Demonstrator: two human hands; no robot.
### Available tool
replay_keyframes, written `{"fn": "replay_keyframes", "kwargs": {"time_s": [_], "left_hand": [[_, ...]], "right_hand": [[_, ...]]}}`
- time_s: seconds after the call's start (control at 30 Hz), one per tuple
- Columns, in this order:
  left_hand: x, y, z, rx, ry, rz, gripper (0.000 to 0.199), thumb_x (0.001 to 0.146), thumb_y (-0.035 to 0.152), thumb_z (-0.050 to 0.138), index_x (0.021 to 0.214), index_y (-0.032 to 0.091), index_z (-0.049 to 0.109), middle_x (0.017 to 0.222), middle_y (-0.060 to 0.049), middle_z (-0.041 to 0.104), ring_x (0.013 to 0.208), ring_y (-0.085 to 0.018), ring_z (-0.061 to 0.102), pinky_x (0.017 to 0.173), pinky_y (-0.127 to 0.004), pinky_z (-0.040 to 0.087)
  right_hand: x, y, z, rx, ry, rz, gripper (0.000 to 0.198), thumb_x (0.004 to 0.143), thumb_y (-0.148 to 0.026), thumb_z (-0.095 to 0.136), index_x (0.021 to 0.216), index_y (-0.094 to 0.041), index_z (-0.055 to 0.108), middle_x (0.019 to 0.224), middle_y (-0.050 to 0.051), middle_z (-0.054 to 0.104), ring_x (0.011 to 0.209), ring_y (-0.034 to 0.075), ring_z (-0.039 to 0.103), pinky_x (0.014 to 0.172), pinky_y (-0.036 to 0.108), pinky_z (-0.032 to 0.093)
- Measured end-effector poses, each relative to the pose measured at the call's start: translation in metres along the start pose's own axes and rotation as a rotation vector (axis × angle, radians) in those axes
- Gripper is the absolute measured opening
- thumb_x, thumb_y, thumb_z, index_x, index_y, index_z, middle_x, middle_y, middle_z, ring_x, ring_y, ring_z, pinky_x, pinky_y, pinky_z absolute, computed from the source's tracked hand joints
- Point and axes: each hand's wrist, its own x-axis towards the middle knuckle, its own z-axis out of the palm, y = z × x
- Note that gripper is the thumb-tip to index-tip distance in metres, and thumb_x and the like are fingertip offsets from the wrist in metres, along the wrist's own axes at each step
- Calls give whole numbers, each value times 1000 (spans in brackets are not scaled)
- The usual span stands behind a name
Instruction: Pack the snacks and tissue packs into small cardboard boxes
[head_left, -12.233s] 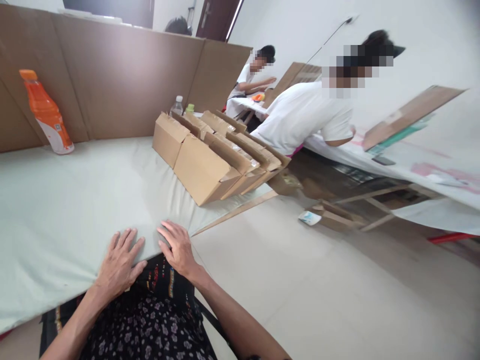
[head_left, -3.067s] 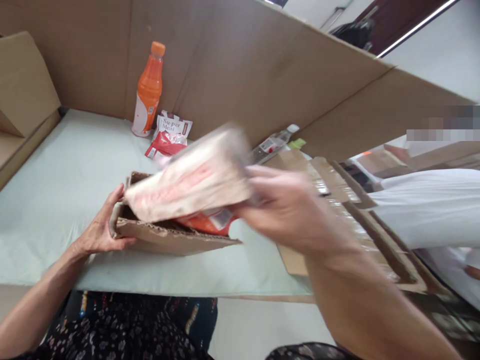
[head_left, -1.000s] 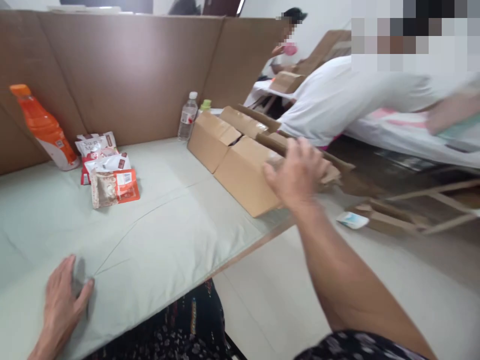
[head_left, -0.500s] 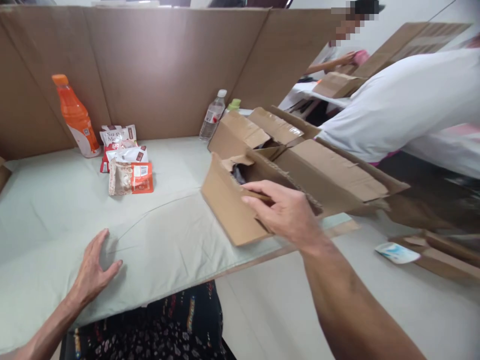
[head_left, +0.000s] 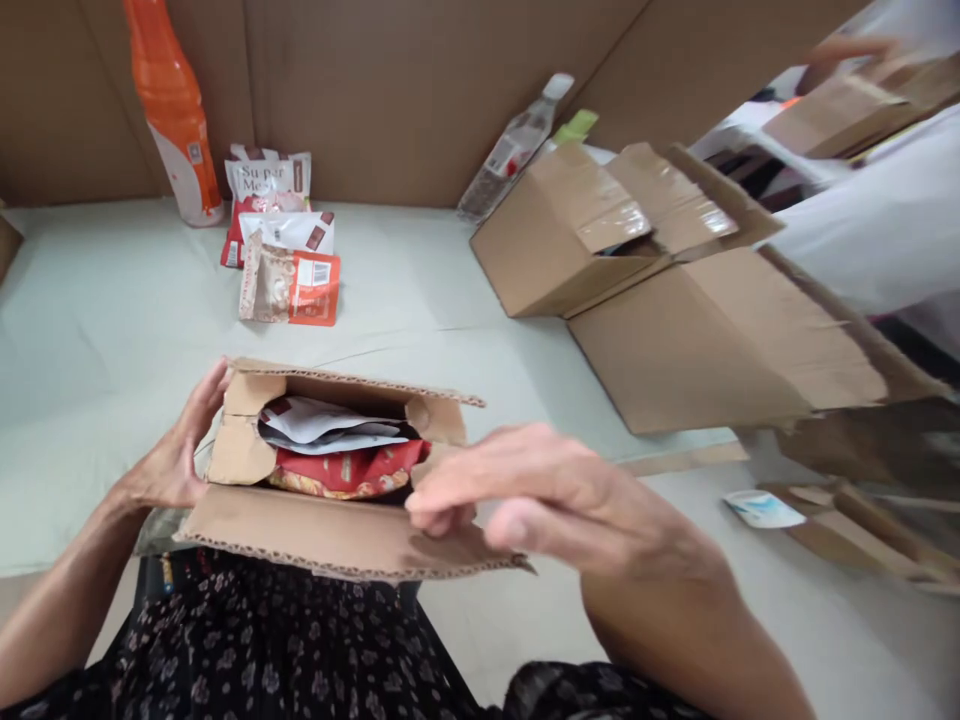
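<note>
A small cardboard box (head_left: pixel 330 525) stands at the table's near edge with its flaps up, facing me. Inside lie a red snack bag (head_left: pixel 349 470) and some white and silvery pouches (head_left: pixel 330 425). My left hand (head_left: pixel 184 445) grips the box's left end, thumb and fingers around its side. Over the right end hovers my right hand (head_left: pixel 540 500), palm down, thumb apart from the fingers, holding nothing. Its fingertips are at the near right flap; whether they touch it is unclear.
Snack pouches (head_left: pixel 292 285) lie beside a leaning orange bottle (head_left: pixel 176 130). A clear bottle (head_left: pixel 514 145) and a green cap (head_left: pixel 577 125) stand behind larger cardboard boxes (head_left: pixel 675 350). Cardboard panels (head_left: pixel 435 100) wall the back. Another person's white sleeve (head_left: pixel 870 210) is at right.
The small box has come from the right side of the table to in front of me. My left hand has taken its left end; my right hand has let go. The view tilts lower.
</note>
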Motion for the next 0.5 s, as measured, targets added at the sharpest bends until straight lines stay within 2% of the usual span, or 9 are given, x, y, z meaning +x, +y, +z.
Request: {"fn": "replay_keyframes", "kwargs": {"time_s": [0.07,0.17,0.23,0.3,0.4,0.47,0.5], "left_hand": [[3,-1,1,-23,-27,2,136,62,73,89,168,40,10,176,-10,21,159,-48,21,129,-70,21],[8,-6,7,-49,-24,41,135,63,74,89,168,39,11,176,-9,22,160,-46,22,131,-67,17],[9,-10,11,-77,-4,50,132,63,76,87,167,40,15,176,-7,21,160,-45,22,132,-66,16],[8,-15,15,-100,13,48,130,63,76,87,166,43,16,176,-5,22,160,-44,23,133,-65,16],[5,-22,17,-102,26,50,130,63,74,89,167,42,16,176,-7,22,159,-45,25,132,-66,17],[4,-24,17,-78,31,58,131,63,72,90,167,40,16,176,-10,22,158,-46,27,131,-67,18],[4,-24,17,-61,29,64,132,63,70,91,167,40,16,176,-11,22,158,-46,28,131,-67,19]], "right_hand": [[6,4,-6,-59,10,110,30,110,-28,46,115,-19,74,98,5,81,78,12,76,69,19,59],[23,11,-4,-467,35,192,21,102,-22,60,118,-19,73,122,10,77,106,20,74,92,31,60],[36,13,3,-712,-50,218,25,96,-20,67,121,-17,72,128,13,74,114,26,70,98,40,57],[48,14,12,-880,-146,274,30,94,-18,68,123,-16,70,121,14,75,105,27,69,92,42,57],[58,18,25,-1037,-204,317,30,92,-15,67,122,-14,70,103,13,76,93,27,67,82,39,52],[60,24,31,-1069,-224,271,14,92,-12,65,102,-15,75,89,10,75,86,24,64,77,36,47],[59,27,32,-1069,-220,231,14,92,-10,63,88,-17,74,82,9,73,82,22,63,75,35,45]]}}
